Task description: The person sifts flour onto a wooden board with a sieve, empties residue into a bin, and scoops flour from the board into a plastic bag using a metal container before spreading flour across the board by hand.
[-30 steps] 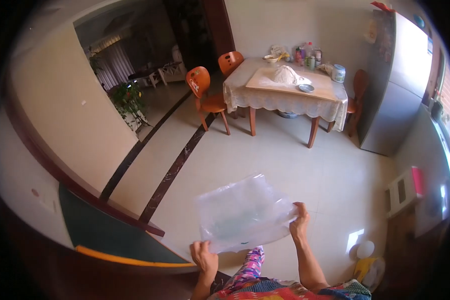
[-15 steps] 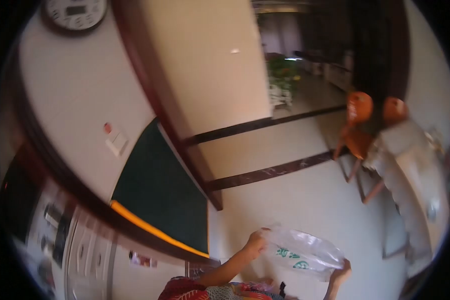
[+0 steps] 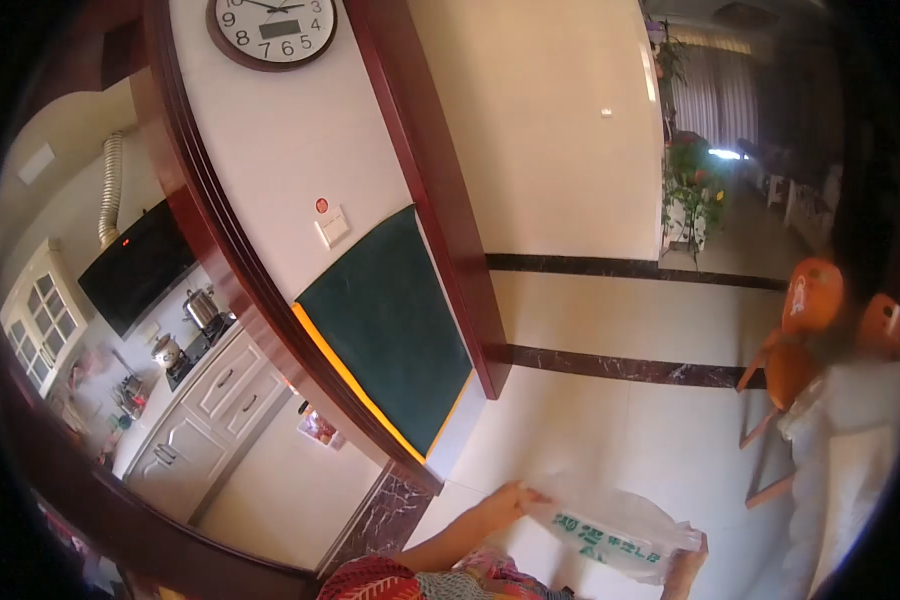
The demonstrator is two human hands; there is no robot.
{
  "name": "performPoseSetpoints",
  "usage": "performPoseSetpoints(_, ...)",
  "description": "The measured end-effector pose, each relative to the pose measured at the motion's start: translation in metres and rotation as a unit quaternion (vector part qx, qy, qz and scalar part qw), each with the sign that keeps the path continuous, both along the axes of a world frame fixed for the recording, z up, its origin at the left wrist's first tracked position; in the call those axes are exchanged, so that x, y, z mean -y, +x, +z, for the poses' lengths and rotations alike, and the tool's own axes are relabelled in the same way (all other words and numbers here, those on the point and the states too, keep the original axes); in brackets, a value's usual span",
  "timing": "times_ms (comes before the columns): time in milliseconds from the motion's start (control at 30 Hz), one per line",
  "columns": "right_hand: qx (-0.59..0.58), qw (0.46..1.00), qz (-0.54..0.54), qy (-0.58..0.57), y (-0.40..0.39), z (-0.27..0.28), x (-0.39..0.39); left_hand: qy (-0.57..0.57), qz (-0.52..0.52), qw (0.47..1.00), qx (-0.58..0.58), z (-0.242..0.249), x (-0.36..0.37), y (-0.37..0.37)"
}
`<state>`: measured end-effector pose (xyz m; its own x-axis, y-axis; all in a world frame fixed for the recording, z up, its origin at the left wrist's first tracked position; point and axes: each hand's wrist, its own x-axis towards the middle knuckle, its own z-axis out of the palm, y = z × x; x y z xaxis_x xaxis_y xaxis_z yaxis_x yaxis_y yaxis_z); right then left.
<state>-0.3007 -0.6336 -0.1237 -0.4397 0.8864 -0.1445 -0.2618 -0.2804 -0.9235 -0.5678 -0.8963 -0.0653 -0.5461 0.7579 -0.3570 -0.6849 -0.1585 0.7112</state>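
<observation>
plainly, the bag (image 3: 610, 538) is held out between the left hand (image 3: 513, 502) and the right hand (image 3: 686, 566), an end pinched in each, above the floor (image 3: 590, 430).

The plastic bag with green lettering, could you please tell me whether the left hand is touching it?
Touching: the head view shows the left hand gripping one end of the plastic bag, with no gap between them.
</observation>
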Motion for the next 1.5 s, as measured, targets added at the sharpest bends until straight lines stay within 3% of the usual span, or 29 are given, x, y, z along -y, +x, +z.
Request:
performPoseSetpoints(67,0.14,0.984,0.047,0.1,0.019,0.039,-0.001,0.072,-0.018,0.997,0.035,-0.013,-0.023,-0.007)
performPoseSetpoints(100,0.144,0.984,0.048,0.095,0.036,0.038,-0.006,0.063,0.0,0.997,0.053,0.004,-0.036,0.0)
performPoseSetpoints(167,0.204,0.944,0.243,0.086,0.067,0.035,-0.022,0.056,0.023,0.995,0.084,0.019,-0.061,0.004)
performPoseSetpoints(200,0.212,0.944,0.238,0.079,0.077,0.03,-0.03,0.055,0.024,0.993,0.1,0.012,-0.074,0.0)
performPoseSetpoints(267,0.107,0.984,0.046,-0.132,0.101,0.026,-0.033,0.092,-0.095,0.986,0.097,0.01,-0.084,-0.007)
performPoseSetpoints(300,-0.08,0.961,-0.003,-0.265,0.112,0.032,-0.036,-0.017,-0.044,0.998,0.03,0.012,-0.093,-0.005)
performPoseSetpoints(333,-0.061,0.98,0.013,-0.191,0.133,0.007,-0.039,-0.124,-0.014,0.991,-0.047,0.021,-0.105,0.006)
performPoseSetpoints(367,-0.148,0.975,0.027,-0.161,0.126,0.039,-0.035,-0.157,-0.061,0.984,-0.058,0.035,-0.119,0.011)
performPoseSetpoints(467,-0.282,0.942,-0.021,-0.18,0.129,0.036,-0.059,-0.205,-0.187,0.956,-0.096,0.055,-0.164,0.019)
performPoseSetpoints(533,-0.247,0.925,-0.13,-0.257,0.115,0.06,-0.075,-0.18,-0.229,0.952,-0.099,0.038,-0.199,0.002)
performPoseSetpoints(567,-0.241,0.91,-0.173,-0.289,0.112,0.057,-0.093,-0.008,-0.333,0.942,0.048,0.01,-0.226,-0.022)
performPoseSetpoints(633,-0.259,0.911,-0.142,-0.287,0.114,0.069,-0.122,0.126,-0.308,0.934,0.127,0.021,-0.275,-0.009)
performPoseSetpoints(667,-0.254,0.909,-0.161,-0.288,0.109,0.083,-0.123,0.095,-0.205,0.973,0.044,0.056,-0.295,0.015)
performPoseSetpoints(767,-0.221,0.921,-0.204,-0.247,0.076,0.105,-0.151,0.171,-0.158,0.968,0.091,0.04,-0.367,0.014)
performPoseSetpoints(800,-0.237,0.919,-0.225,-0.22,0.061,0.108,-0.163,0.169,-0.164,0.966,0.101,0.042,-0.38,0.015)
performPoseSetpoints(867,-0.244,0.918,-0.249,-0.19,0.031,0.118,-0.181,-0.08,-0.226,0.971,-0.006,0.049,-0.398,0.024)
performPoseSetpoints(933,-0.268,0.917,-0.25,-0.155,0.02,0.117,-0.183,-0.122,-0.323,0.938,-0.018,0.049,-0.41,0.054)
performPoseSetpoints(1000,-0.275,0.916,-0.235,-0.172,0.014,0.089,-0.19,-0.129,-0.325,0.936,0.037,0.042,-0.438,0.062)
performPoseSetpoints(1067,-0.227,0.913,-0.273,-0.199,-0.002,0.084,-0.192,-0.134,-0.333,0.929,0.092,0.035,-0.468,0.063)
performPoseSetpoints(1133,-0.206,0.913,-0.299,-0.186,-0.008,0.091,-0.188,-0.079,-0.292,0.952,-0.034,0.03,-0.49,0.065)
performPoseSetpoints(1200,0.03,0.939,-0.297,-0.169,-0.002,0.099,-0.192,-0.116,-0.282,0.951,-0.048,0.033,-0.51,0.063)
performPoseSetpoints(1233,0.134,0.927,-0.328,-0.122,0.005,0.106,-0.194,-0.112,-0.295,0.947,-0.068,0.028,-0.52,0.059)
performPoseSetpoints(1267,0.133,0.924,-0.337,-0.123,0.004,0.113,-0.198,-0.105,-0.308,0.941,-0.089,0.024,-0.53,0.058)
performPoseSetpoints(1300,0.286,0.871,-0.398,0.036,0.002,0.12,-0.204,-0.103,-0.318,0.938,-0.089,0.027,-0.538,0.06)
performPoseSetpoints(1333,0.427,0.769,-0.436,0.19,-0.001,0.129,-0.211,-0.103,-0.321,0.933,-0.124,0.031,-0.544,0.063)
performPoseSetpoints(1400,0.494,0.754,-0.35,0.257,-0.017,0.161,-0.234,-0.099,-0.332,0.924,-0.16,0.04,-0.557,0.067)
performPoseSetpoints(1500,0.554,0.712,-0.308,0.302,-0.019,0.157,-0.283,-0.083,-0.392,0.899,-0.18,0.049,-0.583,0.074)
